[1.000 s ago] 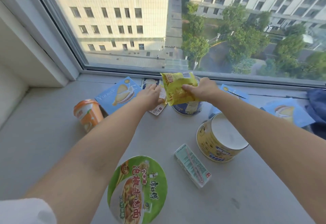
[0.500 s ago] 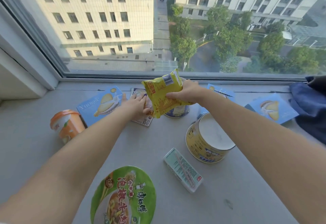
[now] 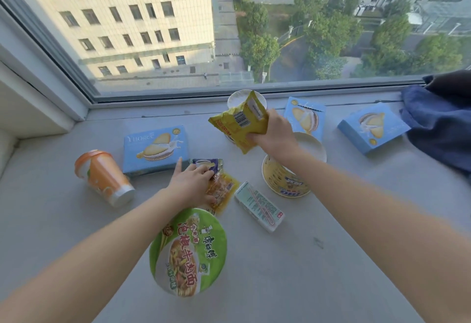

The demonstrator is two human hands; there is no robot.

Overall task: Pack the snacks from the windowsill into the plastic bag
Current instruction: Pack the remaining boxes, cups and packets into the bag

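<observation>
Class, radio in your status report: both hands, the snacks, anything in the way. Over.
Right grip holds yellow packet above sill. Left grip grasps small packets on sill. Plastic bag not in view. Green noodle bowl beside left wrist.

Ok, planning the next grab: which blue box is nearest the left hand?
The leftmost box, beside the orange cup; the others lie beyond the right hand.

Seemingly bare windowsill [image 3: 331,266] beside noodle bowl [image 3: 188,254]

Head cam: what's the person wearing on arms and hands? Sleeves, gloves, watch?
Nothing worn that shows. The left forearm and right forearm are bare to the frame edge, no sleeves in view. No gloves, watch, bands or rings on the left hand or right hand.
</observation>
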